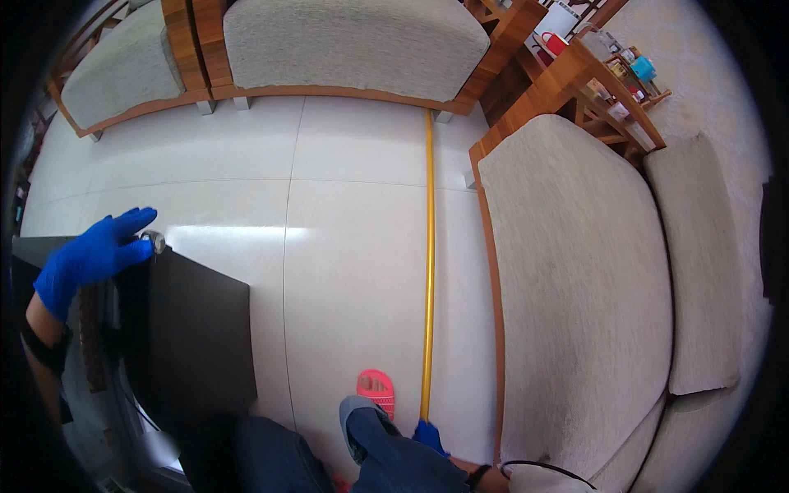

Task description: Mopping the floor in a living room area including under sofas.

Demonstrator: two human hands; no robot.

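My right hand (431,436), in a blue glove, grips the near end of a long yellow pole (429,265) close to my knee. The pole runs straight ahead over the floor, and its far end disappears under the wooden sofa (351,49) with grey cushions. On the left, my left hand (102,256), also blue-gloved, is spread above a dark piece of furniture (197,320). A small shiny metal piece (154,241) shows between its thumb and fingers; whether they touch it I cannot tell.
White floor tiles (351,246) lie before me. Along the right stands another grey-cushioned wooden seat (573,277). A wooden armchair (123,68) is at the far left. Beyond the corner, a small rack (635,71) holds several items near a red cup (555,43). My foot wears a pink slipper (387,397).
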